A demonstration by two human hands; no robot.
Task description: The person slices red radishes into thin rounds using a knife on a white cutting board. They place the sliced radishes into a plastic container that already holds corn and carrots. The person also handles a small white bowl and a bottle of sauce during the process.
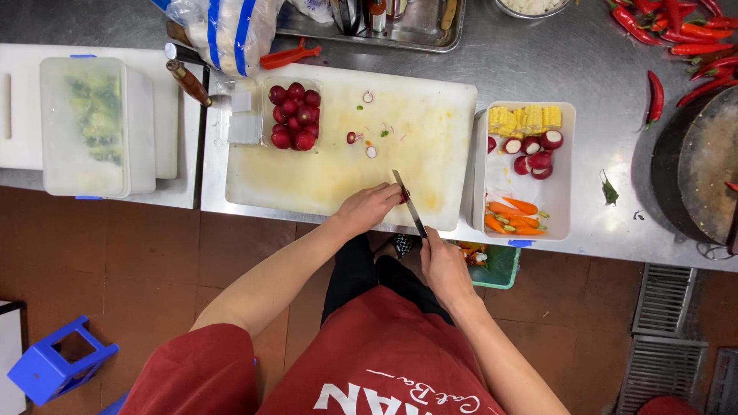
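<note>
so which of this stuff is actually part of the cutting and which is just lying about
In use:
left hand
right hand
knife
cutting board
tub of radishes
tray of cut vegetables

Lying about:
red chillies
lidded container
blue stool

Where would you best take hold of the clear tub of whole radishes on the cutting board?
Probably by its two long side walls, coming straight down from above. The clear tub of radishes stands upright and open-topped on the cutting board, filled with round radishes, so its rim is exposed. Its right side is freer; a small container sits against its left.
</note>
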